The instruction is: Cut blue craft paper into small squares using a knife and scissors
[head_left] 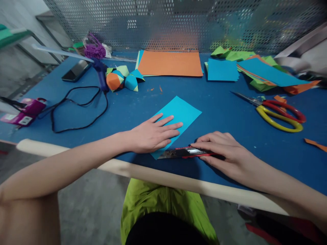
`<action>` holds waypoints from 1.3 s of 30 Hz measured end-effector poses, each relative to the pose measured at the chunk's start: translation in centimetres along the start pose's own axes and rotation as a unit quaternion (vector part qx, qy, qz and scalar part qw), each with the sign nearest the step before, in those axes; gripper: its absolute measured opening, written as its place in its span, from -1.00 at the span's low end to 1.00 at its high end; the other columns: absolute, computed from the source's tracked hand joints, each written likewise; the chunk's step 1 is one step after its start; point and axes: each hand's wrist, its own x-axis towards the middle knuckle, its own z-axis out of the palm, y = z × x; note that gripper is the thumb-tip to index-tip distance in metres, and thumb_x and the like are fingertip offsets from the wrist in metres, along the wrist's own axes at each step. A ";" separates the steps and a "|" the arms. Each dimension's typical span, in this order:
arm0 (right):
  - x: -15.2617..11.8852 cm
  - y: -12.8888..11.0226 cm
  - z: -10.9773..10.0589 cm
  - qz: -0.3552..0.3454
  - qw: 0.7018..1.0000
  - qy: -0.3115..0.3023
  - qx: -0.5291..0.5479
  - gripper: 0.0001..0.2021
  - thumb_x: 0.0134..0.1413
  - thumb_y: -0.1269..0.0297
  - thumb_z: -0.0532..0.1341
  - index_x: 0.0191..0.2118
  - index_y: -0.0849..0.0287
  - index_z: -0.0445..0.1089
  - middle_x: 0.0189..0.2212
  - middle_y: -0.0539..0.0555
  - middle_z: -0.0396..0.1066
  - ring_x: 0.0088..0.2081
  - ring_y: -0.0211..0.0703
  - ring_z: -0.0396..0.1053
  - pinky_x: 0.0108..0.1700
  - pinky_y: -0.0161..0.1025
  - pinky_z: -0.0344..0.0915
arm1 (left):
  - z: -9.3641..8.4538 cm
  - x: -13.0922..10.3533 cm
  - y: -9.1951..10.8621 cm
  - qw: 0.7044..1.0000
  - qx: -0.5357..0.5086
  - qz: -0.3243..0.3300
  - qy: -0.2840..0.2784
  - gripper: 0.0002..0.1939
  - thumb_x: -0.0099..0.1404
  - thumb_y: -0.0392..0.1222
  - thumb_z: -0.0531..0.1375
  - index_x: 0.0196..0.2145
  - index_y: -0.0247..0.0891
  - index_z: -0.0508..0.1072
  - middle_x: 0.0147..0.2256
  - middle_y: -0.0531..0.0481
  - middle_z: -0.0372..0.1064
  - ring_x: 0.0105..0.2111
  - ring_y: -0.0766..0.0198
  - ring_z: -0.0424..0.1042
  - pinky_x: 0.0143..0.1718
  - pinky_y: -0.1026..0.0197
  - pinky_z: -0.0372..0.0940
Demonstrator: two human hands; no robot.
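Observation:
A light blue paper sheet (187, 110) lies at an angle on the blue table (122, 115), near its front edge. Pressed flat on the sheet with its fingers spread is my left hand (155, 134), covering the sheet's left part. My right hand (223, 149) holds a red and black utility knife (185, 152) between thumb and fingers. The knife points left, and its blade end touches or lies over the sheet's lower corner, just below my left hand.
Scissors (277, 112) lie at the right. Along the back are an orange paper stack (171, 63), blue squares (222, 70), mixed scraps (273, 71) and folded paper pieces (131, 81). A glue gun (100, 73), its looped cable, a phone (76, 70) and a purple power strip (28, 110) occupy the left.

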 end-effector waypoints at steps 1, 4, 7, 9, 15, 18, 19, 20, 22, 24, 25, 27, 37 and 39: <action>0.0 0.0 0.0 -0.001 1.000 0.002 0.000 -0.72 0.31 0.29 0.07 0.06 -0.03 0.39 -0.14 0.07 0.45 -0.14 -0.09 0.37 -0.15 -0.11 0.18 | 0.0 0.0 0.0 1.000 0.000 0.000 -0.001 -0.56 0.49 -0.08 -0.12 0.22 -0.16 0.27 0.36 -0.03 -0.04 0.38 0.01 -0.20 0.34 -0.12 -0.29; 0.0 0.0 0.1 0.001 1.000 0.004 -0.001 -0.72 0.31 0.28 0.07 0.05 -0.03 0.40 -0.14 0.08 0.45 -0.14 -0.08 0.37 -0.16 -0.11 0.18 | -0.2 0.0 0.1 1.000 0.003 0.000 -0.013 -0.55 0.49 -0.08 -0.13 0.23 -0.19 0.25 0.36 -0.05 -0.05 0.38 -0.01 -0.20 0.33 -0.13 -0.29; -0.1 -0.1 0.2 0.003 1.000 -0.002 0.003 -0.71 0.31 0.27 0.06 0.06 -0.04 0.40 -0.14 0.10 0.46 -0.14 -0.07 0.37 -0.17 -0.10 0.19 | -0.3 0.0 0.2 1.000 0.000 -0.005 -0.018 -0.55 0.49 -0.08 -0.13 0.23 -0.19 0.25 0.36 -0.05 -0.05 0.39 0.00 -0.21 0.34 -0.14 -0.29; -0.1 -0.1 0.1 0.003 1.000 -0.008 0.008 -0.72 0.32 0.26 0.06 0.05 -0.04 0.41 -0.13 0.10 0.45 -0.12 -0.07 0.37 -0.16 -0.09 0.19 | -0.3 0.1 0.2 1.000 0.000 -0.005 -0.018 -0.55 0.49 -0.08 -0.13 0.23 -0.20 0.25 0.36 -0.05 -0.06 0.39 -0.01 -0.22 0.34 -0.15 -0.29; -1.1 1.0 -1.9 0.048 0.998 0.024 0.027 -0.75 0.25 0.17 0.13 -0.01 -0.10 0.44 -0.12 0.06 0.47 -0.10 -0.03 0.39 -0.10 -0.05 0.26 | -0.3 0.0 0.0 1.000 -0.017 -0.001 0.002 -0.55 0.48 -0.08 -0.09 0.22 -0.25 0.24 0.36 -0.13 -0.05 0.38 -0.03 -0.17 0.33 -0.17 -0.23; -1.6 2.9 -3.5 0.150 0.981 0.125 0.000 -0.72 0.15 0.08 0.18 -0.03 -0.08 0.45 -0.12 0.06 0.48 -0.13 0.01 0.42 -0.09 -0.03 0.31 | -0.5 -0.3 -0.1 0.997 -0.048 0.001 0.064 -0.58 0.46 -0.13 -0.08 0.19 -0.29 0.26 0.34 -0.23 -0.01 0.36 0.04 -0.05 0.32 -0.14 -0.12; -1.7 3.7 -3.9 0.193 0.967 0.163 -0.023 -0.69 0.12 0.05 0.19 -0.03 -0.06 0.45 -0.14 0.07 0.49 -0.18 0.02 0.44 -0.13 -0.03 0.33 | -0.7 -0.5 -0.2 0.994 -0.060 0.002 0.090 -0.60 0.46 -0.14 -0.08 0.16 -0.30 0.27 0.33 -0.27 0.01 0.34 0.06 -0.01 0.31 -0.12 -0.06; -1.7 4.6 -4.2 0.228 0.954 0.188 -0.049 -0.65 0.11 0.02 0.19 -0.02 -0.03 0.44 -0.16 0.09 0.50 -0.21 0.03 0.45 -0.16 -0.02 0.35 | -0.9 -0.6 -0.2 0.991 -0.071 0.003 0.116 -0.61 0.45 -0.16 -0.08 0.14 -0.30 0.29 0.32 -0.29 0.05 0.33 0.07 0.04 0.30 -0.10 0.00; -1.8 6.6 -4.3 0.234 0.941 0.214 -0.115 -0.62 0.13 0.01 0.13 -0.02 0.03 0.45 -0.20 0.16 0.50 -0.20 0.11 0.45 -0.16 0.03 0.36 | -1.3 -0.8 -0.2 0.984 -0.087 -0.009 0.153 -0.64 0.45 -0.15 -0.07 0.09 -0.31 0.32 0.28 -0.31 0.13 0.29 0.08 0.12 0.26 -0.08 0.09; -1.9 8.3 -4.1 0.191 0.944 0.198 -0.183 -0.63 0.18 0.05 0.08 -0.03 0.11 0.45 -0.20 0.24 0.48 -0.12 0.22 0.43 -0.09 0.14 0.33 | -1.7 -0.9 -0.2 0.979 -0.098 -0.040 0.174 -0.65 0.44 -0.13 -0.06 0.06 -0.29 0.33 0.25 -0.29 0.19 0.26 0.08 0.17 0.23 -0.06 0.15; -1.9 8.8 -4.1 0.176 0.944 0.186 -0.206 -0.63 0.20 0.07 0.07 -0.04 0.13 0.45 -0.18 0.27 0.48 -0.09 0.26 0.42 -0.07 0.18 0.33 | -1.9 -1.0 -0.1 0.977 -0.102 -0.060 0.180 -0.65 0.44 -0.13 -0.06 0.05 -0.29 0.33 0.24 -0.28 0.21 0.26 0.08 0.18 0.23 -0.06 0.16; -1.8 9.2 -4.0 0.155 0.941 0.180 -0.242 -0.64 0.22 0.09 0.08 -0.04 0.17 0.45 -0.08 0.32 0.46 -0.01 0.31 0.39 -0.03 0.24 0.31 | -2.2 -1.1 0.0 0.971 -0.105 -0.105 0.186 -0.66 0.42 -0.13 -0.04 0.05 -0.29 0.33 0.23 -0.27 0.23 0.26 0.07 0.18 0.22 -0.06 0.17; 6.4 3.1 -3.3 0.065 0.992 0.028 -0.103 -0.63 0.23 0.16 0.10 0.07 0.21 0.35 0.05 0.28 0.39 0.07 0.10 0.35 0.07 0.04 0.31 | -2.1 -0.9 0.0 0.965 -0.113 -0.180 0.152 -0.44 0.21 -0.08 0.27 0.11 -0.32 0.27 0.25 -0.39 0.13 0.28 -0.10 0.13 0.23 -0.17 0.15; 8.6 2.8 -3.0 0.111 0.987 -0.029 -0.115 -0.55 0.16 0.14 0.18 0.09 0.29 0.32 0.06 0.35 0.36 0.09 0.17 0.32 0.09 0.07 0.26 | -1.9 -1.0 -0.1 0.968 -0.109 -0.176 0.145 -0.41 0.18 -0.11 0.30 0.12 -0.31 0.26 0.27 -0.39 0.11 0.29 -0.11 0.11 0.24 -0.19 0.13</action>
